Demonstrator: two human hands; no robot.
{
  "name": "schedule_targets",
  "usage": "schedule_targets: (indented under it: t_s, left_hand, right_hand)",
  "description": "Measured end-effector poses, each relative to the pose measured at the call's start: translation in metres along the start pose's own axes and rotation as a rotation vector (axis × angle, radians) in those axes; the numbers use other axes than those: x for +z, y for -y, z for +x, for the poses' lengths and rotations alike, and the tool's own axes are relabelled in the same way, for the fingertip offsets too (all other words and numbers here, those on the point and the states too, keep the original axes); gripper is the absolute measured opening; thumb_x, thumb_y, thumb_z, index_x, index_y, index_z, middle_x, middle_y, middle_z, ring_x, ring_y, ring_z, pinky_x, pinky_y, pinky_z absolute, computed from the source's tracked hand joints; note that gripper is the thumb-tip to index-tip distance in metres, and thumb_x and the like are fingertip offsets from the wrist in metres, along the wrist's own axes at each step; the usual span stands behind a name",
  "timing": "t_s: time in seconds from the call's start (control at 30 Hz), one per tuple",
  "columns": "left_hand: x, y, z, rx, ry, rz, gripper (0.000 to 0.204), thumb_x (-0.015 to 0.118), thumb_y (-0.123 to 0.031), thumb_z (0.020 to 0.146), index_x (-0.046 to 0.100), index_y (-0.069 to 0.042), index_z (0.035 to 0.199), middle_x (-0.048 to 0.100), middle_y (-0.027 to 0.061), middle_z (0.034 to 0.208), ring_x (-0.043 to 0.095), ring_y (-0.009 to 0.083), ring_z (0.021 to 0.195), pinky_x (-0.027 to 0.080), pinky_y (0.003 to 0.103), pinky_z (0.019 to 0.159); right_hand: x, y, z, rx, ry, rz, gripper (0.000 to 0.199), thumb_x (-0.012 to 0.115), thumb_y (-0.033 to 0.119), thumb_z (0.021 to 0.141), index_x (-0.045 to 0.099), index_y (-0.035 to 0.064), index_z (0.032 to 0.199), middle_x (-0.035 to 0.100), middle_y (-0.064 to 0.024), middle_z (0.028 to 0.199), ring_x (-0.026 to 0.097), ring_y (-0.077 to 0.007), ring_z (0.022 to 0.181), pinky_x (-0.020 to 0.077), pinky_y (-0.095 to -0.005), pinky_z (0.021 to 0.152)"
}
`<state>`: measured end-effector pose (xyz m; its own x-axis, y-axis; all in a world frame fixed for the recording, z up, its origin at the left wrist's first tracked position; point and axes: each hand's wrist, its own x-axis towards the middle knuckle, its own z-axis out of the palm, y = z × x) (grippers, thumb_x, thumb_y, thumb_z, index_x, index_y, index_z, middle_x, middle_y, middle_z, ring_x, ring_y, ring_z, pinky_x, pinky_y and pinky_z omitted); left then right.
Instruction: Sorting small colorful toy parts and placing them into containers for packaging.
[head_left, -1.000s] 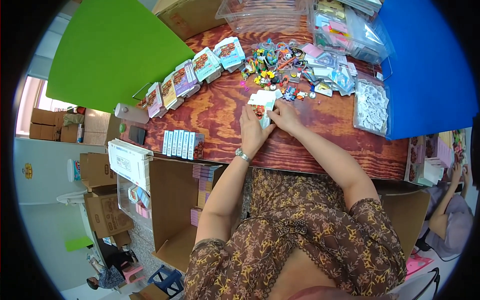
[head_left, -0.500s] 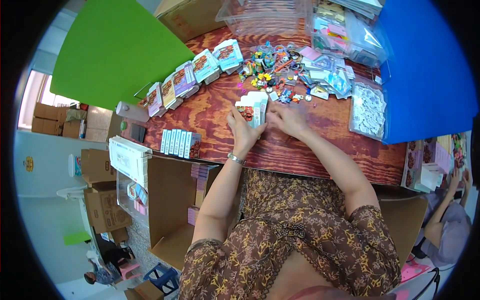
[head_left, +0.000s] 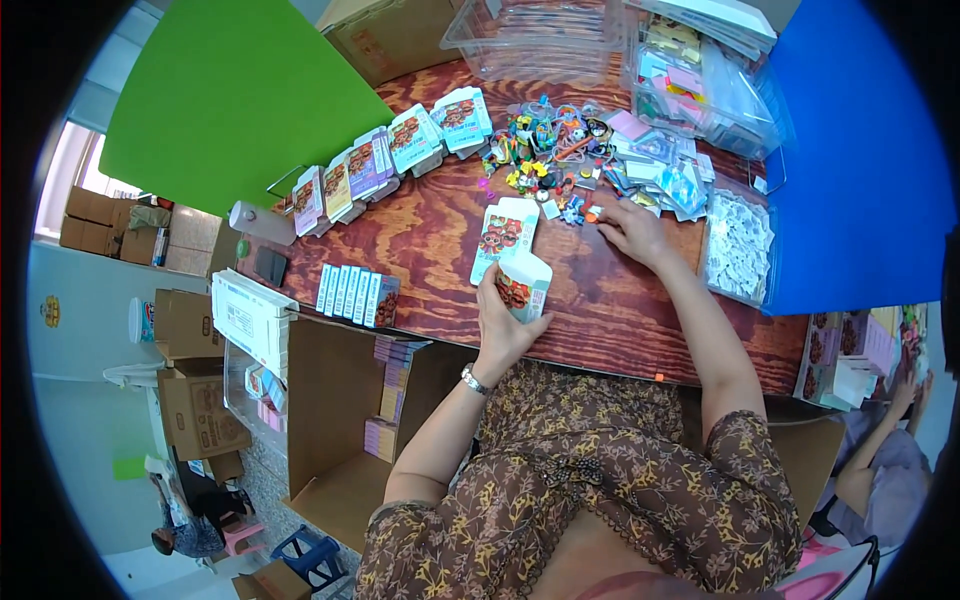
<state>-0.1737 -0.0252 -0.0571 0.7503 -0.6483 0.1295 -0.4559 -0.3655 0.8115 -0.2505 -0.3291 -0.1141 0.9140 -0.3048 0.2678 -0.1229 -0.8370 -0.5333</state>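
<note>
My left hand [head_left: 508,335] is closed around a small carton [head_left: 515,292] with a reddish picture and a raised white flap, near the table's front edge. Just beyond it lie flat white and teal cartons [head_left: 505,238] with the same kind of picture. My right hand [head_left: 637,235] reaches to the near edge of a heap of small colourful plastic toy parts [head_left: 545,150]. Its fingers are stretched out, thumb apart, with the fingertips at a small orange piece [head_left: 594,212].
Stacks of flat cartons [head_left: 415,140] curve along the left back. Several filled boxes [head_left: 345,295] stand at the left front edge. A clear tray of white pieces [head_left: 740,245] sits at right, below clear bins [head_left: 690,105]. Green [head_left: 240,100] and blue [head_left: 860,160] panels flank the table.
My right hand has moved away from the carton, rightward to the toy parts. My left hand has come nearer the table edge with one carton, leaving others lying beyond it.
</note>
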Motion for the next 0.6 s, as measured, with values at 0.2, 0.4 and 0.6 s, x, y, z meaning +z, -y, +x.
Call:
schedule_targets:
  t_s: [0.2,0.4,0.6]
  left_hand:
    - [0.016,-0.014,0.003,0.051,-0.026,0.028,0.102,0.092,-0.014,0.064,0.029,0.001,0.143,0.048,0.0190,0.131,0.053,0.0284,0.120,0.046,0.039,0.101]
    - [0.023,-0.009,-0.006,-0.007,-0.028,-0.103,0.100,0.092,-0.019,0.064,0.032,0.002,0.141,0.047,0.0201,0.130,0.051,0.0342,0.121,0.044,0.042,0.103]
    - [0.027,-0.022,0.006,0.082,-0.030,-0.097,0.098,0.093,-0.020,0.065,0.034,0.002,0.140,0.049,0.0196,0.131,0.055,0.0293,0.118,0.047,0.040,0.099]
  right_hand:
    - [0.027,0.008,0.057,0.060,-0.170,-0.027,0.013,0.068,0.022,0.088,0.068,0.0103,0.095,0.066,-0.0128,0.093,0.066,-0.0336,0.090,0.0536,-0.0442,0.075]
    - [0.021,0.045,0.033,-0.232,0.161,-0.048,0.019,0.066,0.021,0.089,0.068,0.0058,0.100,0.068,-0.0142,0.092,0.065,-0.0350,0.088,0.0522,-0.0470,0.076]
    - [-0.001,0.027,0.048,-0.224,-0.024,0.010,0.024,0.065,0.024,0.090,0.069,0.0100,0.109,0.068,-0.0171,0.100,0.065,-0.0377,0.096,0.0538,-0.0487,0.081]
